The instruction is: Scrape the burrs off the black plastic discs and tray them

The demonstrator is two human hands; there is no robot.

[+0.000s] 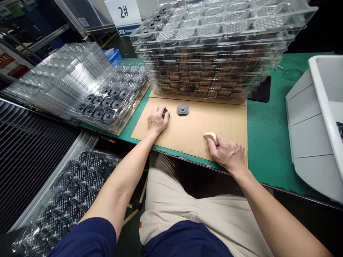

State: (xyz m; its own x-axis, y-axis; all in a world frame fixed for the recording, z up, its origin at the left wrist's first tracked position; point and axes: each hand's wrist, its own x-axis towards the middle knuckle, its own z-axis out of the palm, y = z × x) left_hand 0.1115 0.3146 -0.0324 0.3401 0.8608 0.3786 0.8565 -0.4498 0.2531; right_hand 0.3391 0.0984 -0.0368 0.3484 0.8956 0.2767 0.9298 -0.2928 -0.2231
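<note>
- Green-topped worktop (270, 117) seen from the operator's seat: beyond both grips rises a tall stack of clear plastic blister trays (211, 46), left of the left grip lies a tray of black discs (107, 103), and right of the right grip stands a white plastic bin (313, 121).
- Directly beneath both grips, a flattened cardboard sheet (187, 142) covers the worktop.
- Left grip (157, 120) clenched, fingers arched over a black round part (165, 113), with only its edge showing past the fingertips.
- Just beyond the left grip, a black ribbed disc (183, 109) lies flat on the cardboard sheet, untouched.
- Right grip (226, 153) grasping a cream foam sponge (210, 136), its end jutting out past the fingers, low over the cardboard sheet.
- We judge the black parts light, stiff and smooth enough to slip, so the rim looks the safest hold.
- We expect the cream foam sponge to be soft and light, giving under a firm pinch.
- Our subject's bare forearms reach forward from navy sleeves, both wrists low and angled inward.
</note>
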